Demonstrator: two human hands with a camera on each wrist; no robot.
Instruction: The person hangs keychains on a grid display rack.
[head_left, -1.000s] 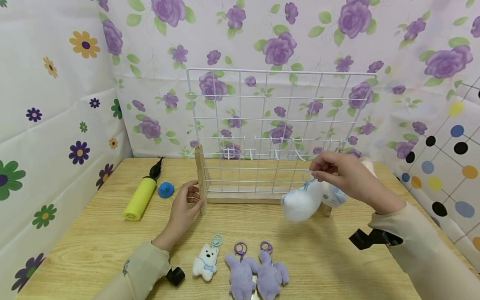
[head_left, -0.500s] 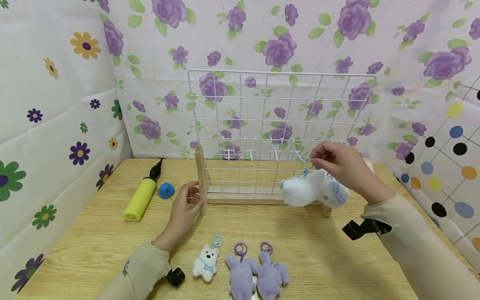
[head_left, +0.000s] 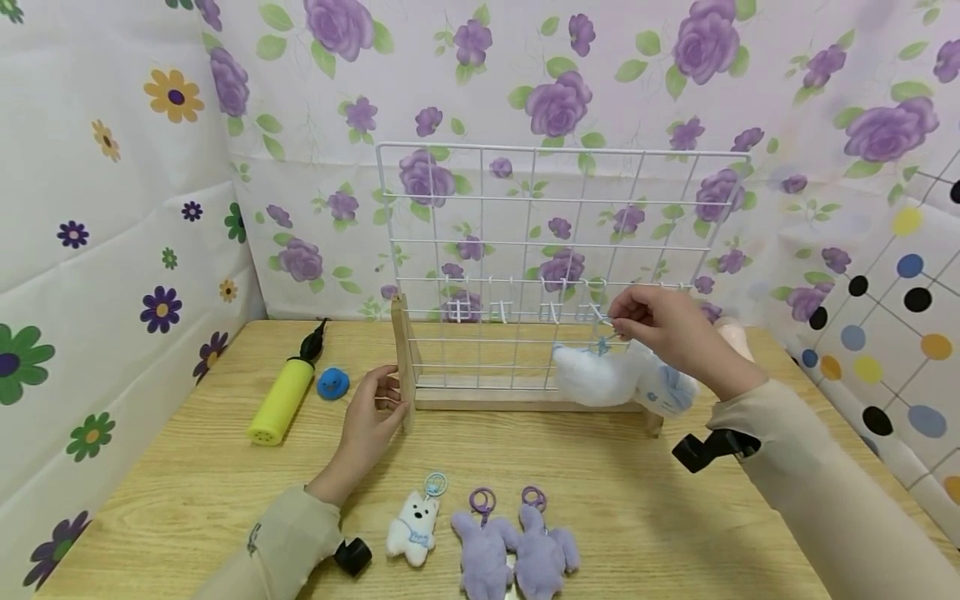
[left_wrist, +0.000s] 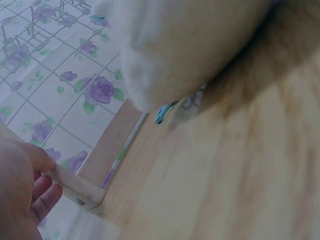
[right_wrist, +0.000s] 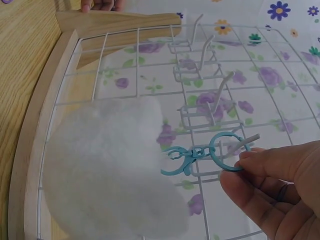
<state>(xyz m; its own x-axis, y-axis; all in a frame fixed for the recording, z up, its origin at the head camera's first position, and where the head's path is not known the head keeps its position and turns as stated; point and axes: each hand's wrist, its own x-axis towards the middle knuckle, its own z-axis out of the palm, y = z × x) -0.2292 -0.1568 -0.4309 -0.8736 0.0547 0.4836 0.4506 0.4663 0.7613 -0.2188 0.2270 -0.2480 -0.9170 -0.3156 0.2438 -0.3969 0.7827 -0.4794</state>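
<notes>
My right hand (head_left: 667, 329) pinches the light-blue key ring (right_wrist: 227, 167) of a fluffy white plush keychain (head_left: 596, 377). The plush hangs in front of the lower right of a white wire grid rack (head_left: 510, 198). In the right wrist view, the ring lies around or across the tip of a white hook (right_wrist: 254, 137); which one is hard to tell. My left hand (head_left: 367, 412) holds the rack's left wooden foot (head_left: 404, 358) between thumb and fingers. In the left wrist view, thumb and fingertips touch that foot's edge.
On the table in front lie a white bear keychain (head_left: 414, 529) and two purple plush keychains (head_left: 483, 554). To the left are a yellow hand pump (head_left: 281, 402) and a small blue toy (head_left: 332, 383). Several white hooks (head_left: 551, 312) hang in a row on the grid.
My right hand has moved up, then slightly left, bringing the white plush and its ring to the rightmost visible hook. The left hand stays on the rack's foot.
</notes>
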